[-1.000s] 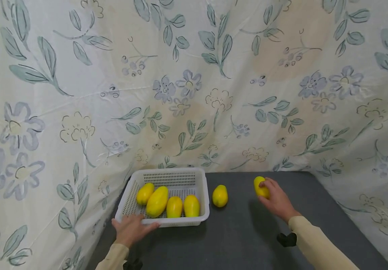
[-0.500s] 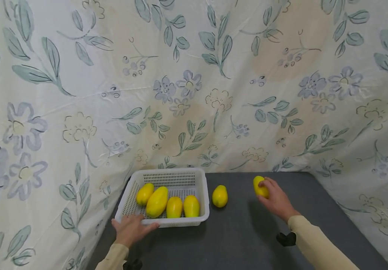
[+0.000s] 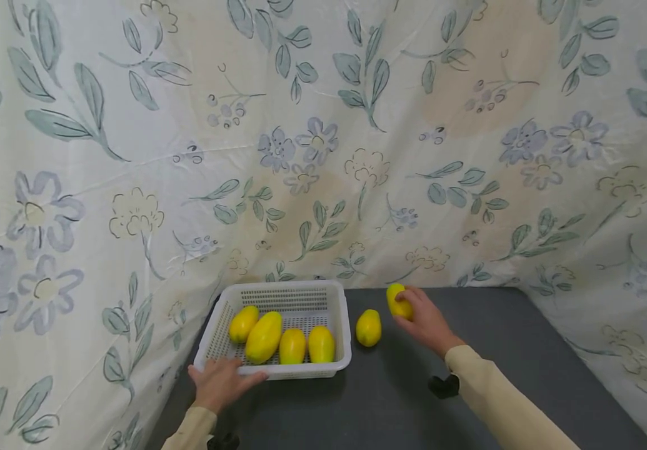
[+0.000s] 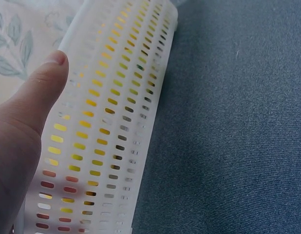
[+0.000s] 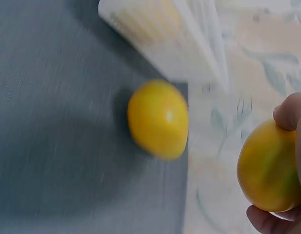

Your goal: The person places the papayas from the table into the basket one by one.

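My left hand point(image 3: 222, 382) holds the near left rim of a white plastic basket point(image 3: 278, 371). In the left wrist view its thumb point(image 4: 46, 83) lies against the basket's outer wall, and the fingers show reddish through the slots from inside. Several yellow papayas point(image 3: 264, 337) lie in the basket. My right hand point(image 3: 427, 317) grips another yellow papaya point(image 3: 398, 301) above the table, thumb and fingertips on opposite sides of it. Just right of the basket, a loose yellow papaya point(image 3: 368, 328) rests on the table, to the left of and below the held one.
The table has a dark grey cloth top point(image 3: 368, 400). A floral curtain point(image 3: 323, 156) hangs behind it and along both sides, close to the basket's back and left.
My right hand has carried its papaya leftward, closer to the loose papaya and the basket, after barely moving at first. The left hand and the basket stay in place.
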Tool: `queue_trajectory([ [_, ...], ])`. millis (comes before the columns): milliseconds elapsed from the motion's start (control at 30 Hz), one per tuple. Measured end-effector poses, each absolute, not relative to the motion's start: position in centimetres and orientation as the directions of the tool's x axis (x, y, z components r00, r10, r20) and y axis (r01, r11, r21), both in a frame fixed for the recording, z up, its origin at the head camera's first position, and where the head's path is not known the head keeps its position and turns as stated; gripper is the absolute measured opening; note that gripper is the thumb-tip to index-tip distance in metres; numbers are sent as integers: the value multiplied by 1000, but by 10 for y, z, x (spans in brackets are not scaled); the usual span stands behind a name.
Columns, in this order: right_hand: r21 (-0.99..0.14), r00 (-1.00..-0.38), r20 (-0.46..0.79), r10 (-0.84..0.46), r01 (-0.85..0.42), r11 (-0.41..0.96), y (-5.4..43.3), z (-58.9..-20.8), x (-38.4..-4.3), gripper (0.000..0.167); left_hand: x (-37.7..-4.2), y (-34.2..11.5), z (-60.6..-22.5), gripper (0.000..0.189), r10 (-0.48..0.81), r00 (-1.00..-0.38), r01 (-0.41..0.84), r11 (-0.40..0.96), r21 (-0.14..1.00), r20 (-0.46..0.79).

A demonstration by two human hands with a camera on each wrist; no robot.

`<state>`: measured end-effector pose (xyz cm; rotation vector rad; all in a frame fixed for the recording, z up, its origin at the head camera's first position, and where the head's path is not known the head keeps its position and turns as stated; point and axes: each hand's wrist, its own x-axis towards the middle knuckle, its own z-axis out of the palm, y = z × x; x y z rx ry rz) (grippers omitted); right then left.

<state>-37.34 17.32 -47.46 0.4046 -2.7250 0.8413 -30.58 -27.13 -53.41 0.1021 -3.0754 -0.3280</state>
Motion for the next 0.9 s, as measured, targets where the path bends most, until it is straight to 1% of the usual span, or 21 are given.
queue_trajectory([
  [200,-486,-899,313,-305,-428,762,112,-469,-372,33,-306,-271,-535,93,-85,-996,-78,970,232,20],
  [400,-436,-826,316,-467,-563,702,60,-469,-360,32,-307,-274,-539,92,-85,-996,-75,962,263,27],
  [567,-386,-771,296,-563,-636,668,38,-471,-351,31,-308,-274,-543,93,-83,-996,-72,960,272,31],
  [700,-371,-765,288,-576,-644,669,33,-475,-349,33,-309,-274,-544,93,-85,-996,-72,962,265,37],
  [900,-415,-815,243,-527,-578,703,33,-484,-352,52,-309,-276,-543,92,-89,-996,-79,965,252,29],
])
